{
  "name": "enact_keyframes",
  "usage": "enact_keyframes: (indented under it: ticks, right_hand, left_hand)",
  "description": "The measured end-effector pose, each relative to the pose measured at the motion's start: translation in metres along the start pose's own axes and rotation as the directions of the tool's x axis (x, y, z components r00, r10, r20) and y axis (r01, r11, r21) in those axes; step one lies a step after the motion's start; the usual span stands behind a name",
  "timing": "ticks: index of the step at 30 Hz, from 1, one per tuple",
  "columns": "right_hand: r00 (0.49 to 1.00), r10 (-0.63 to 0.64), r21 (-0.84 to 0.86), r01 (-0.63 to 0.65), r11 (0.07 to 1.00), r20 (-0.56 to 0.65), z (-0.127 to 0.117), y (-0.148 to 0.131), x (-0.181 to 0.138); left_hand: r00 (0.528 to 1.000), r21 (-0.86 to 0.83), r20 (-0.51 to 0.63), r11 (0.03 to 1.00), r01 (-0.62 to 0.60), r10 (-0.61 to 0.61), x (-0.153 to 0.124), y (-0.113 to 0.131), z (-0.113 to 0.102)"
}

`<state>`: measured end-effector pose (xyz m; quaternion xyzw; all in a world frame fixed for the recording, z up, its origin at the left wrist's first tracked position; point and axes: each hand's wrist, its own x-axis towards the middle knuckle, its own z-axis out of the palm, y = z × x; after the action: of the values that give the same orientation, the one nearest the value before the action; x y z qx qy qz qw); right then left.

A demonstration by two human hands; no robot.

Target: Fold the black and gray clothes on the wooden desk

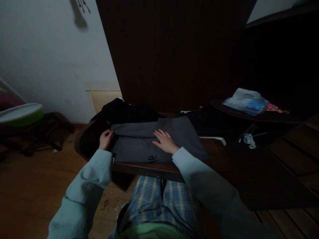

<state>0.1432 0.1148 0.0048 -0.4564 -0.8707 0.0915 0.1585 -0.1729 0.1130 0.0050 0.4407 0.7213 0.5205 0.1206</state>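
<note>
A dark grey garment [134,149], folded along its length with dark lettering near the front edge, lies across the dark wooden tabletop [216,152]. My left hand [106,139] is at its left end, fingers pinched on the cloth's edge near the far left corner. My right hand [164,141] rests flat on the middle of the garment with its fingers spread, beside a fold line. The garment's right part fans out wider toward the right. Its exact kind cannot be made out.
Black cloth [124,111] lies behind the garment. To the right, a plastic packet [246,101] sits on a raised dark shelf [224,107], and a white hanger end [216,139] sticks out. A green-sided tub [23,114] stands on a stool at left.
</note>
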Motion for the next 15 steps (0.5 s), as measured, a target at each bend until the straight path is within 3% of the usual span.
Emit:
enact_keyframes:
  ticks: [3, 9, 12, 15]
  right_hand:
    - [1.000, 0.000, 0.001, 0.000, 1.000, 0.005, 0.000, 0.000, 0.000]
    - [1.000, 0.001, -0.005, -0.001, 1.000, 0.006, -0.001, 0.000, 0.000]
    - [1.000, 0.002, -0.009, -0.002, 1.000, 0.006, -0.001, 0.000, -0.001]
    - [1.000, -0.004, -0.009, 0.004, 1.000, -0.002, -0.001, 0.000, -0.001]
  left_hand:
    - [0.994, 0.007, -0.096, 0.999, -0.046, 0.047, -0.004, 0.006, -0.002]
    - [1.000, 0.028, 0.013, 0.999, 0.024, -0.024, -0.009, 0.012, -0.005]
    - [0.997, 0.187, 0.057, 0.982, 0.040, -0.051, -0.012, 0.014, -0.007]
    - [0.994, 0.446, 0.075, 0.894, 0.039, -0.082, -0.018, 0.022, -0.007]
